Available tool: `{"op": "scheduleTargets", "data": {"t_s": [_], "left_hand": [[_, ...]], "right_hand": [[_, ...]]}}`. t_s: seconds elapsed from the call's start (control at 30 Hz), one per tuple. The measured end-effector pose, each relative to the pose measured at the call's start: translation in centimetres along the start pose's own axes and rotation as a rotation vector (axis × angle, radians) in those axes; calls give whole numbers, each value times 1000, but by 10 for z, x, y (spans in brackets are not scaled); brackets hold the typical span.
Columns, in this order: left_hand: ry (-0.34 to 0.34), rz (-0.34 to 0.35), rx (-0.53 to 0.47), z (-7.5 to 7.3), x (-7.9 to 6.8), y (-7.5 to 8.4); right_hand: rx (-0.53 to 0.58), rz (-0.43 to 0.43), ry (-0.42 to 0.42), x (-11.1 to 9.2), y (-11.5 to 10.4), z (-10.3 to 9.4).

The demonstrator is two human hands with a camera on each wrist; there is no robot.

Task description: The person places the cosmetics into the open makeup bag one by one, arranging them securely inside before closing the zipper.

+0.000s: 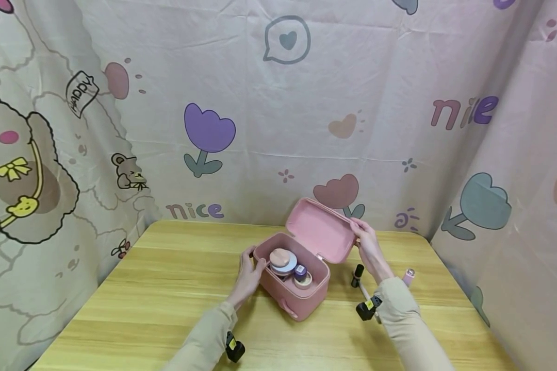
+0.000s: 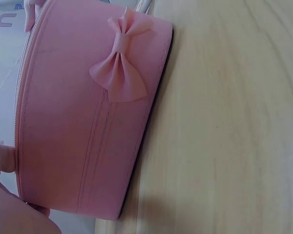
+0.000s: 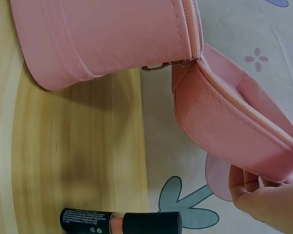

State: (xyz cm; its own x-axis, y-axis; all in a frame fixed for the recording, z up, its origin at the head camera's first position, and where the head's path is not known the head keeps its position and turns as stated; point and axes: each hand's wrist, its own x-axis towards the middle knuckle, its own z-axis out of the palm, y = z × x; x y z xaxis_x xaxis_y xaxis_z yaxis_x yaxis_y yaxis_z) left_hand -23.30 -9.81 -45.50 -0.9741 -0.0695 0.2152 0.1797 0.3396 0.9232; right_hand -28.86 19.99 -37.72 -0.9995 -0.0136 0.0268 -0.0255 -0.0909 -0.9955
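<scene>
A pink cosmetic case [image 1: 313,301] stands on the table with its lid [image 1: 320,232] raised; a bow [image 2: 119,63] decorates its front. My left hand [image 1: 247,278] grips the case's left rim, thumb over the edge. At the lid's right edge, my right hand [image 1: 369,247] holds it between thumb and fingers, also seen in the right wrist view. Inside the case lie a powder puff [image 1: 279,257] on a round white compact [image 1: 288,266], a small purple-capped container [image 1: 300,271] and a round pale pot [image 1: 304,282]. The case's bottom is mostly hidden.
Right of the case, a black-capped lip gloss tube [image 3: 151,222] and a thin white stick [image 1: 364,291] lie near my right forearm, which partly covers the stick. A lilac tube [image 1: 408,277] is farther right. A patterned curtain [image 1: 260,170] hangs behind the wooden table [image 1: 167,288].
</scene>
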Motion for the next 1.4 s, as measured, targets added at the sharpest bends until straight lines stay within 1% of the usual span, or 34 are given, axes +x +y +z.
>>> {"op": "scheduleTargets", "data": {"t_s": [0.3,0.57,0.77,0.93,1.07,1.13,1.2,1.23,1.37,1.4], "left_hand": [[63,-4,27,3,-9,1],[100,-24,63,5,-16,4],[119,-34,60,5,-21,6],[125,-45,62,7,-23,5],[128,-36,62,6,-23,6],[123,-40,63,5,-22,5],[115,-36,80,3,-21,3],[113,-32,92,2,-21,3],[105,21,154,-2,-19,0],[102,34,161,-2,-19,0]], "right_hand": [[18,33,5,10,0,5],[15,34,-3,19,4,7],[37,44,0,26,7,11],[16,39,6,31,8,12],[4,34,4,31,7,12],[-43,18,12,28,6,14],[-110,-15,60,21,6,18],[-153,-43,101,17,6,21],[-321,-149,314,-9,14,35],[-351,-171,354,-16,17,38]]}}
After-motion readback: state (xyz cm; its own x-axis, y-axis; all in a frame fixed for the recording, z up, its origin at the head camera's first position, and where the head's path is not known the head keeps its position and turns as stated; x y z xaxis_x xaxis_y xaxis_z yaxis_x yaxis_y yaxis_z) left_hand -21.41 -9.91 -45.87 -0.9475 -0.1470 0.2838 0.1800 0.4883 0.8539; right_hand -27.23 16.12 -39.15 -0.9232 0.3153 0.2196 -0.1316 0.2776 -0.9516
